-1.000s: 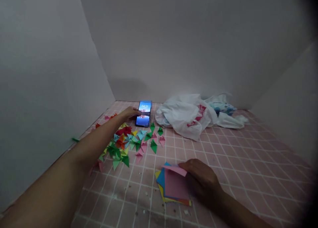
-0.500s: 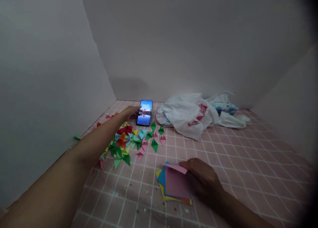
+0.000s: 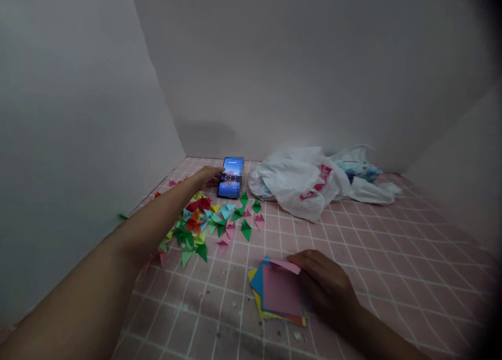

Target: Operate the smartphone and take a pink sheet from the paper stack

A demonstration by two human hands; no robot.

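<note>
With outstretched fingers, my left hand (image 3: 207, 177) reaches to the left edge of a smartphone (image 3: 230, 177), a fingertip touching its lit screen. The screen shows a blue picture with a pattern of dots. Bent over the paper stack, my right hand (image 3: 323, 281) pinches the edge of a pink sheet of paper (image 3: 286, 266), whose far side is lifted. Beneath it lies a stack of square paper (image 3: 280, 292), pink on top, with blue, yellow and orange corners sticking out. My right fingertips are partly hidden.
Many small folded paper pieces (image 3: 196, 224) in several colours are spread under and beside my left forearm. A crumpled white plastic bag (image 3: 294, 180) rests against the back wall, with another bag (image 3: 358, 172) to its right. Walls enclose the pink tiled surface (image 3: 353, 245).
The phone's screen has gone from a clock display to a dot pattern. My view has shifted slightly; both hands stay about where they were.
</note>
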